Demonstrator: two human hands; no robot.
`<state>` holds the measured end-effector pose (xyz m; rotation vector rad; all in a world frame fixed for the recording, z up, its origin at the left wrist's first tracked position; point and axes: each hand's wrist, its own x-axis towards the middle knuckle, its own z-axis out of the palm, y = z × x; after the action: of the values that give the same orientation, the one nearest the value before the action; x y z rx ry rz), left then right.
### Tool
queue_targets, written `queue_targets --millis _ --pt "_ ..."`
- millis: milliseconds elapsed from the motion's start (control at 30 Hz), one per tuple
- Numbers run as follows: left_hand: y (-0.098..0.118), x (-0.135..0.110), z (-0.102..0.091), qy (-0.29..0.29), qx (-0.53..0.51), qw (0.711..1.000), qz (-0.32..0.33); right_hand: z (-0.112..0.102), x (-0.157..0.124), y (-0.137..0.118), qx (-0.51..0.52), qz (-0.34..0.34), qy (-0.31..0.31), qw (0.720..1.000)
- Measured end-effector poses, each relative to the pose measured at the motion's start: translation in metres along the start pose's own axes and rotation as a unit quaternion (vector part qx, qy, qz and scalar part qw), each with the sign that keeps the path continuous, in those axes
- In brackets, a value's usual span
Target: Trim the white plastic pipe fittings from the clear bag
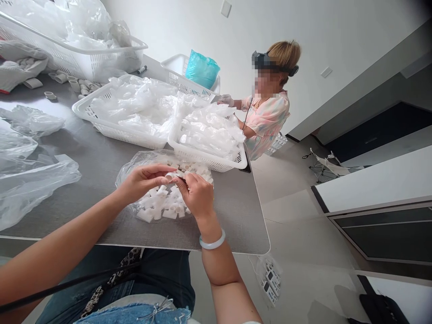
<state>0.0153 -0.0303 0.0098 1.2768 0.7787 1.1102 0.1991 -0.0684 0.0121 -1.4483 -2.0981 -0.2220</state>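
Note:
My left hand [143,182] pinches a short white plastic pipe fitting [169,178] between thumb and fingers, its round open end facing me. My right hand [198,194] is closed close beside it, with a thin dark tool [181,179] between thumb and fingers, mostly hidden by them. The tool's tip reaches the fitting or lies just by it; I cannot tell whether they touch. Below both hands, a pile of similar white fittings [157,202] lies on a clear plastic bag [126,167] spread on the grey table [232,211].
Beyond the pile stand two white baskets [209,162] [128,137] of clear plastic bags. A larger basket [97,63] and a blue bag [202,69] are farther back. Clear bags [33,180] lie leftward. A co-worker [266,108] is across the table.

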Motion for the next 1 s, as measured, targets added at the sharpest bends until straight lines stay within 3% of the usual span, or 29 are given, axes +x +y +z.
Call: queue_targets --millis 133,667,800,1000 --pt "-0.003 0.001 0.003 -0.040 0.016 0.999 0.002 0.002 0.000 -0.002 0.006 -0.018 0.007 1.000" --pt "-0.009 0.000 -0.012 -0.066 0.042 0.997 0.001 0.000 0.001 -0.002 0.013 0.009 0.018 1.000" --pt "-0.008 0.001 -0.010 -0.052 -0.007 0.999 -0.004 0.001 0.000 -0.003 0.012 0.014 0.018 1.000" --pt "-0.004 0.003 -0.010 -0.097 -0.151 0.980 -0.087 0.001 0.001 -0.004 0.019 0.011 0.038 0.999"
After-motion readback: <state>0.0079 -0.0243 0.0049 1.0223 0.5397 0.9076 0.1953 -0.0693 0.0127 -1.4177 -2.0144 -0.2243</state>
